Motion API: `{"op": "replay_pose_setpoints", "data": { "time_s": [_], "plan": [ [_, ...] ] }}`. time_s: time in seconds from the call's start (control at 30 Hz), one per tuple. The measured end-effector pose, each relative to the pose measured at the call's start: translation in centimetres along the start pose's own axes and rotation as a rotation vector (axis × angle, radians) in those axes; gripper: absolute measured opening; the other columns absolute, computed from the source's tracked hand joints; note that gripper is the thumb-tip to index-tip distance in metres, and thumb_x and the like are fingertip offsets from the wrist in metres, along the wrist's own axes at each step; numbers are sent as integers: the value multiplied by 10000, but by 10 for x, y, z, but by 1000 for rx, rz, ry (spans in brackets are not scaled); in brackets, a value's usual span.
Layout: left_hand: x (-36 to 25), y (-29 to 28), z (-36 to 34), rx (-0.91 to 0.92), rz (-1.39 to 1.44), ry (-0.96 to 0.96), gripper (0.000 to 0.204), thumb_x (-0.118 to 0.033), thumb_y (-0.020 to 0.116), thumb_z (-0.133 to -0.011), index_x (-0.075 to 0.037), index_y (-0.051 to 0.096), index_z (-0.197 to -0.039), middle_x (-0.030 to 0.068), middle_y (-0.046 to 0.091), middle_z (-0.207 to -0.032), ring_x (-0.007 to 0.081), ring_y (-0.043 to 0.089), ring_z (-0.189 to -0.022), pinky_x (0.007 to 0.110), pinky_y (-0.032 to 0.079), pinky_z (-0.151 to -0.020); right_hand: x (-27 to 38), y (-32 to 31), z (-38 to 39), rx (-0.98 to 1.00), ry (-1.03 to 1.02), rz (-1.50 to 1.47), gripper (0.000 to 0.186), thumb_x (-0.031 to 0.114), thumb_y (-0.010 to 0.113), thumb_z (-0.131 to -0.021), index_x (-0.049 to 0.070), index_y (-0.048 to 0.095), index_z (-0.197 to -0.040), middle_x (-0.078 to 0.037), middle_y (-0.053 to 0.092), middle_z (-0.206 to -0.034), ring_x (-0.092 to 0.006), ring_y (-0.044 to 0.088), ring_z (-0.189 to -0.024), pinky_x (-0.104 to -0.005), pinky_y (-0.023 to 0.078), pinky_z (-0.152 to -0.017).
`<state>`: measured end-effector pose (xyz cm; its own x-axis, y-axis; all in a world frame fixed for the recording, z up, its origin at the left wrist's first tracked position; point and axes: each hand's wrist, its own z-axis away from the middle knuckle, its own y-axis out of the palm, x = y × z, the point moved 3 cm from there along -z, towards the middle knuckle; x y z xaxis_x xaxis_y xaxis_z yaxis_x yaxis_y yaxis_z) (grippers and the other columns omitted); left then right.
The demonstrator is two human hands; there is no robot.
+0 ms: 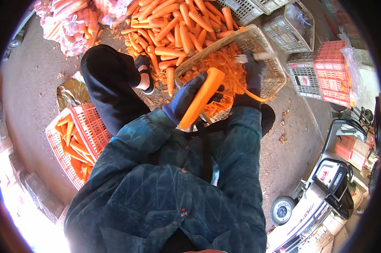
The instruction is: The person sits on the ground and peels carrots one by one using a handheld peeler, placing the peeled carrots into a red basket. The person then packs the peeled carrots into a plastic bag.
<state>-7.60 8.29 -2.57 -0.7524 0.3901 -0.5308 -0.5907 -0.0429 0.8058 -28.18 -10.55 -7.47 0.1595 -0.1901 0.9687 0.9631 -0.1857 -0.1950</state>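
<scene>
My left hand, in a dark blue glove, grips a thick peeled carrot that slants up and to the right. My right hand, gloved in dark fabric, is closed on a peeler with a pale handle, slightly blurred and beyond the carrot. Both hands are over a dirty, pale plastic crate between my knees. Orange peelings fill much of it, and one long peel strip trails below my right wrist. Just past the crate's left side lies a big heap of carrots.
Beside my left leg stands a red crate of peeled carrots. Clear bags of carrots lie at far left. Grey crates and a red crate stand at right. A wheeled vehicle is at lower right.
</scene>
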Motion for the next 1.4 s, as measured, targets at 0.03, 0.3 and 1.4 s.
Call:
{"op": "replay_pose_setpoints", "data": {
  "time_s": [0.03, 0.3, 1.4],
  "plan": [
    [-4, -3, -1, 6, 81, 44, 624, -486, 457, -1022, 13, 448, -1397, 191, 595, -1278, 263, 647, -1035, 363, 507, -950, -12, -18, -9, -79, 12, -36, 198, 190, 737, -888, -2, 695, -900, -29, 653, -736, -84, 547, -591, -254, 408, -509],
    [-4, -29, -43, -164, 328, 57, 545, -412, 522, -1015, 3, 478, -1366, 155, 609, -1253, 243, 635, -1079, 355, 541, -943, 26, 27, 227, 577, -101, -321, 323, 207, 612, -966, -69, 657, -1128, -151, 703, -926, -99, 600, -669, -204, 477, -604],
    [-1, -8, -6, -28, 44, 0, 574, -407, 430, -1049, 37, 423, -1412, 201, 600, -1285, 284, 619, -1147, 392, 484, -1028, -19, 7, -12, -35, 42, -227, 226, 202, 712, -915, -12, 703, -988, -20, 682, -810, -61, 513, -583, -246, 382, -504]
  ]
}}
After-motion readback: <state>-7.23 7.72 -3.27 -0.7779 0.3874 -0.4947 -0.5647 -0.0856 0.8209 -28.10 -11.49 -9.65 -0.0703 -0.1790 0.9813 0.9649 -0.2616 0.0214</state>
